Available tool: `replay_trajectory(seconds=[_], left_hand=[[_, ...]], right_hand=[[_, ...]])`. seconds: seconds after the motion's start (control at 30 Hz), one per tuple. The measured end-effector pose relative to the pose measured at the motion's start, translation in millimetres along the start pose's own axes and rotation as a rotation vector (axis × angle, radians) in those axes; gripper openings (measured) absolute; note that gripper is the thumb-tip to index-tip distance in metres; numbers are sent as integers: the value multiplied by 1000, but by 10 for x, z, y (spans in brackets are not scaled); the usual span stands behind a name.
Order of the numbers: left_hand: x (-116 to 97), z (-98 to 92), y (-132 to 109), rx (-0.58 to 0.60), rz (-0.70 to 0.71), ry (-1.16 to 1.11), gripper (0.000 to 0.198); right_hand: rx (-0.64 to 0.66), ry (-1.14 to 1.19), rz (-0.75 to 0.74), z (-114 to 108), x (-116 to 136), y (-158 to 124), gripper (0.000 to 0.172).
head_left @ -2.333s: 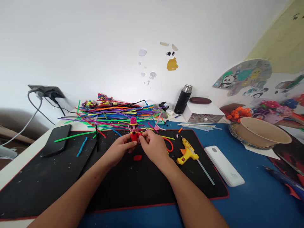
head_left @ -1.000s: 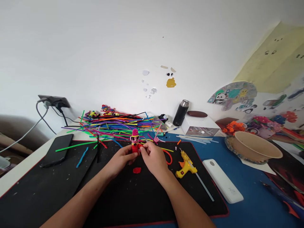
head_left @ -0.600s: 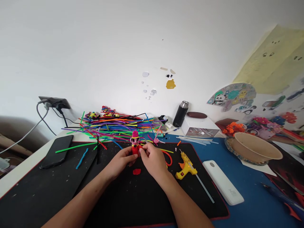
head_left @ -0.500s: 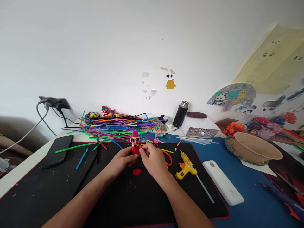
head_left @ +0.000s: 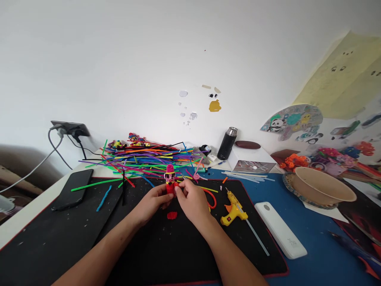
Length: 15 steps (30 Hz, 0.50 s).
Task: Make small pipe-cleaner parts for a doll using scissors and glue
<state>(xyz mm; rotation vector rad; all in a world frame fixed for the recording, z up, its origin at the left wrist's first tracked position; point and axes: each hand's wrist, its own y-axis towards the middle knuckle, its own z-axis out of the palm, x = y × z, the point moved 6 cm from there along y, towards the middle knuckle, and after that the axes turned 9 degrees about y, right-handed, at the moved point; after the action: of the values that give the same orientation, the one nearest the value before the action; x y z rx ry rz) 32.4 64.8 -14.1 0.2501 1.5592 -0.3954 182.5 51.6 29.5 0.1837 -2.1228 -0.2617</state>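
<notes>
A small pipe-cleaner figure [head_left: 170,178] with a pink hat, a face and a red body stands upright between my hands over the black mat [head_left: 59,234]. My left hand [head_left: 152,202] grips its red body from the left. My right hand [head_left: 192,200] pinches the body's right side with fingertips closed on it. A small red piece [head_left: 172,215] lies on the mat just below the figure. An orange-red loop [head_left: 212,198] lies partly hidden behind my right hand.
A heap of coloured pipe cleaners [head_left: 139,155] lies behind the figure. A yellow glue gun [head_left: 234,208] and a white power bank [head_left: 280,229] sit to the right, a phone [head_left: 72,188] to the left. A black flask [head_left: 227,138], white box [head_left: 253,155] and bowl [head_left: 324,182] stand farther back.
The view tilted upward since the oldest frame. Both hands keep hold of the figure, with only slight fingertip shifts at its body. Nothing else on the desk moved.
</notes>
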Motion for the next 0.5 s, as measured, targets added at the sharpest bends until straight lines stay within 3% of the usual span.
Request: replay_trajectory(seconds=[0.5], left_hand=[[-27, 8, -16, -5, -25, 9, 31]], right_hand=[[8, -29, -19, -6, 31, -12, 13]])
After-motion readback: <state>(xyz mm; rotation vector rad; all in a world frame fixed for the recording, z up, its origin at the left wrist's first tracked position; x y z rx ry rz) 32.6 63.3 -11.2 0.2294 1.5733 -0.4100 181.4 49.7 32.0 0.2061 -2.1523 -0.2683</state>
